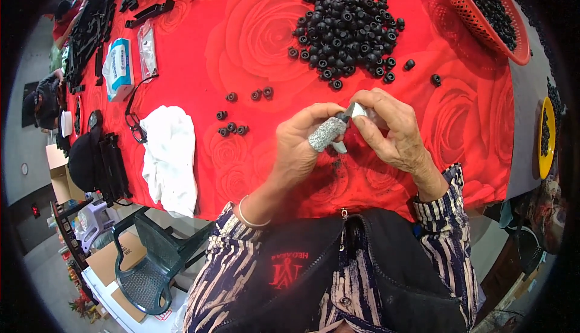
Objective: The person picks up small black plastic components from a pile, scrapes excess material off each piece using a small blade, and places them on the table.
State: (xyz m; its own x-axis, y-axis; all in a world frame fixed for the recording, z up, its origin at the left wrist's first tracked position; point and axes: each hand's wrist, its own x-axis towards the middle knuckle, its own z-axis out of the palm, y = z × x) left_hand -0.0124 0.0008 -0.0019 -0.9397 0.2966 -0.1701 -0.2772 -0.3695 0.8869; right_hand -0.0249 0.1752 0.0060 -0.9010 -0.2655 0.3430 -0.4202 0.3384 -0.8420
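Both my hands meet over the red rose-patterned cloth, in front of my body. My left hand (pixel 300 138) is closed, pinching a small dark piece (pixel 344 117) at its fingertips. A speckled grey-white sleeve (pixel 326 134) lies along that hand, apparently around the thumb. My right hand (pixel 391 129) is closed too, with thumb and forefinger on a small white pointed piece (pixel 359 110) against the dark one; its kind I cannot make out. Dark crumbs (pixel 337 165) lie on the cloth below. Beyond my hands is a heap of small black plastic caps (pixel 347 34).
Several loose caps (pixel 232 129) lie left of my hands. A white cloth (pixel 169 155), eyeglasses (pixel 134 126) and a tissue pack (pixel 119 70) are farther left, near black parts (pixel 90 40). A red basket (pixel 513 46) of caps and a yellow tray (pixel 547 112) are at right.
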